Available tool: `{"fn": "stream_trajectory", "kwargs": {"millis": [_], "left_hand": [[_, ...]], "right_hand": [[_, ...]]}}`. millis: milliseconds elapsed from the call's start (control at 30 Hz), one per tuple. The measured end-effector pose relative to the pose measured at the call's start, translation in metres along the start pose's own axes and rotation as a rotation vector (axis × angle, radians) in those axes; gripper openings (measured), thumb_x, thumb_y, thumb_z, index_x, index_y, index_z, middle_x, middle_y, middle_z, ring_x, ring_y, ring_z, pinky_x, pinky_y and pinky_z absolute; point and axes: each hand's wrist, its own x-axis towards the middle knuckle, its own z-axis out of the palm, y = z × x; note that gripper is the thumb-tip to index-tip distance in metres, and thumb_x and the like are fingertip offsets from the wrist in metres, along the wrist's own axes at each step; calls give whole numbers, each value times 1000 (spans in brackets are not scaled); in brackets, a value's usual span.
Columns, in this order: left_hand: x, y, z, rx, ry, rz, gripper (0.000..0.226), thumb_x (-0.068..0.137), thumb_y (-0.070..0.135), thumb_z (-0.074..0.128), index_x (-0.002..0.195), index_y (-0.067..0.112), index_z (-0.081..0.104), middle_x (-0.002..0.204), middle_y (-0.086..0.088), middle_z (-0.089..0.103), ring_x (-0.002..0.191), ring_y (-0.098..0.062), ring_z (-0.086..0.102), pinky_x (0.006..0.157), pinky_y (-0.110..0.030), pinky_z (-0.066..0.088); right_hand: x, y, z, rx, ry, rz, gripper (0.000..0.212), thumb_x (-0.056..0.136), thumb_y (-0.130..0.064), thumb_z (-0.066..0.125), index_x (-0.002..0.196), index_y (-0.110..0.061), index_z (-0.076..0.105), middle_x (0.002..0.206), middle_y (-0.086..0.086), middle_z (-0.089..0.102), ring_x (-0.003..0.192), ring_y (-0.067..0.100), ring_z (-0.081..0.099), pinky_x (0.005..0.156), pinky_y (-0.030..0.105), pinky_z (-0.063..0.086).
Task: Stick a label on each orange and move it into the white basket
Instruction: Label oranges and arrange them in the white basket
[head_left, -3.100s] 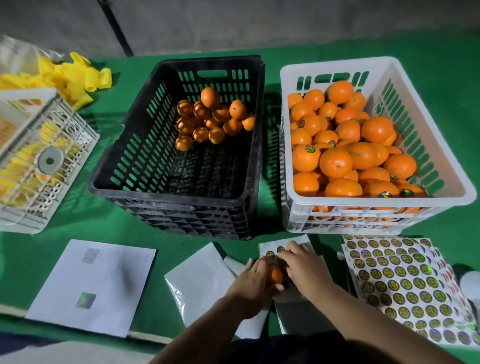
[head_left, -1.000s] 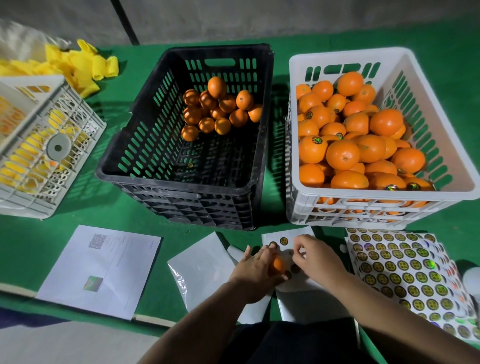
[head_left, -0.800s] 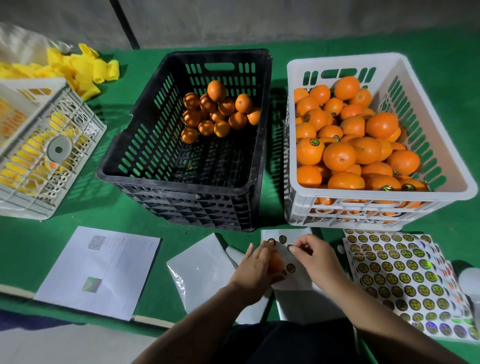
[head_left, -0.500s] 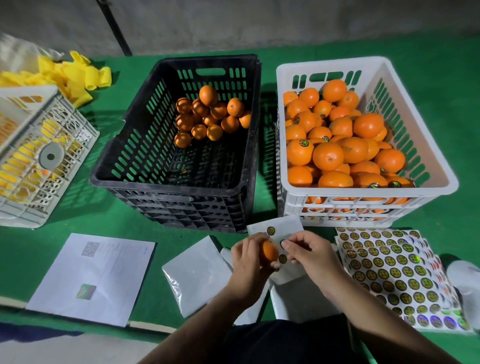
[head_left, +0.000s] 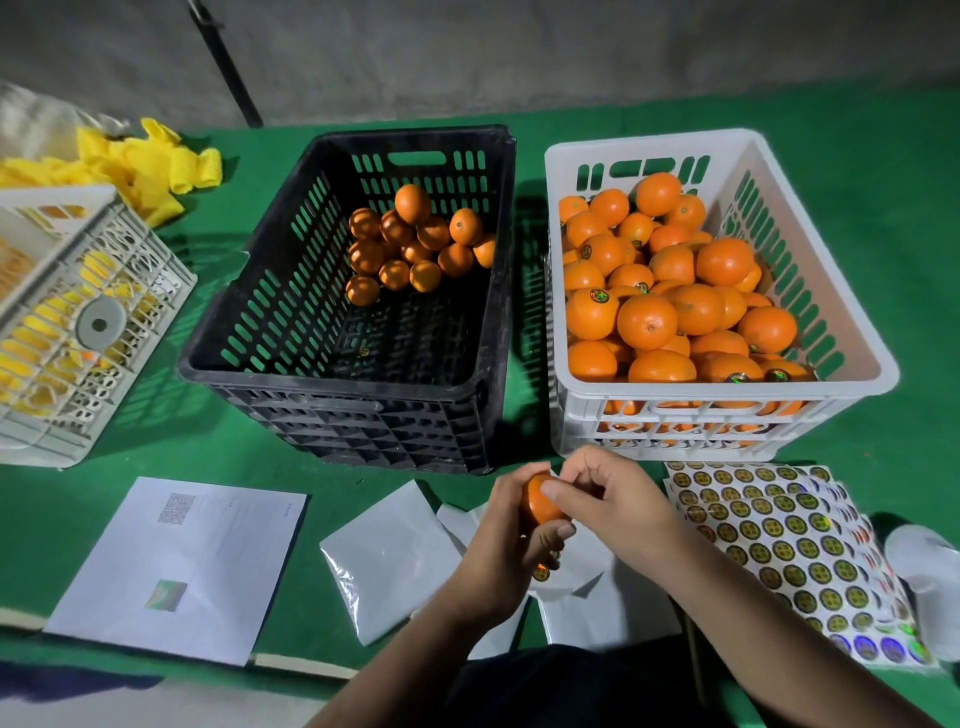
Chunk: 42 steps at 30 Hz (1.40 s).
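You've lifted the small round orange (head_left: 540, 501) off the sticker sheets — your left hand (head_left: 511, 540) grasps it, your right hand (head_left: 605, 499) pinches at its top, label seemingly going on — so next comes the white slotted plastic basket (head_left: 852, 332).

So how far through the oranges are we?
Most look done: the white slotted plastic basket is piled with oranges, several showing labels. In hand: the left hand holds one small orange while the right hand presses on it. Left: about a dozen oranges in the black plastic crate.
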Motion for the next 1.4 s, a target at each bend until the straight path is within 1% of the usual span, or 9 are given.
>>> {"fn": "stream_trajectory", "kwargs": {"millis": [200, 367, 767, 967, 1067, 1133, 1233, 1300, 1400], "left_hand": [[-1, 40, 0, 72, -44, 117, 59, 102, 38, 65, 152, 25, 36, 132, -13, 50, 100, -36, 63, 76, -60, 58], [5, 63, -2, 214, -46, 187, 64, 101, 50, 64, 155, 31, 35, 127, 2, 60, 93, -26, 67, 72, -49, 60], [14, 66, -5, 305, -40, 135, 71, 90, 53, 77, 151, 45, 42, 130, 9, 66, 111, -21, 69, 91, -53, 59], [19, 84, -1, 396, -8, 253, 62, 92, 51, 75, 146, 51, 44, 141, 23, 59, 129, -6, 58, 100, -37, 54], [35, 100, 4, 413, 81, 302, 53, 97, 47, 67, 147, 45, 48, 142, 25, 55, 130, 0, 55, 109, -25, 45], [49, 112, 6, 479, 139, 339, 45, 102, 50, 57, 145, 43, 49, 126, 13, 59, 106, -10, 58, 93, -13, 46], [74, 121, 8, 751, 173, 375, 37, 104, 46, 50, 140, 37, 54, 136, 21, 56, 113, -5, 54, 95, -26, 48], [89, 118, 9, 879, 118, 402, 36, 105, 40, 54, 139, 28, 59, 145, 16, 55, 130, -8, 44, 111, -32, 40], [101, 107, 10, 961, 5, 341, 38, 105, 41, 56, 139, 25, 60, 141, 12, 58, 143, -12, 29, 116, -33, 37]], "right_hand": [[-6, -19, -14, 325, -189, 303, 50, 70, -74, 73, 114, -52, 64, 112, 2, 72, 90, 17, 76, 78, 38, 63], [-13, -36, -4, 489, -134, 123, 50, 84, -67, 70, 120, -32, 70, 114, 8, 75, 110, 29, 72, 98, 60, 55], [-14, -42, -9, 508, -126, 69, 31, 87, -47, 70, 108, -23, 73, 94, 3, 72, 90, 19, 68, 77, 32, 52], [-16, -46, -20, 450, -76, 13, 40, 87, -49, 74, 123, -34, 68, 121, 2, 72, 118, 17, 68, 96, 33, 56], [-7, -57, -45, 324, 107, -70, 37, 83, -48, 76, 118, -38, 71, 107, -3, 74, 95, 9, 72, 77, 25, 58], [7, -65, -76, 321, 237, -59, 41, 78, -59, 77, 114, -43, 72, 96, -3, 75, 72, 12, 71, 61, 21, 55], [44, -69, -131, 208, 432, -31, 58, 72, -72, 76, 121, -42, 65, 94, -5, 76, 62, 13, 72, 58, 28, 57], [75, -71, -163, 159, 526, -27, 70, 79, -67, 76, 137, -35, 55, 113, 1, 73, 76, 17, 76, 65, 35, 62], [109, -66, -191, -26, 582, 7, 91, 84, -68, 68, 156, -25, 33, 151, 10, 51, 132, 32, 57, 108, 55, 49]]}}
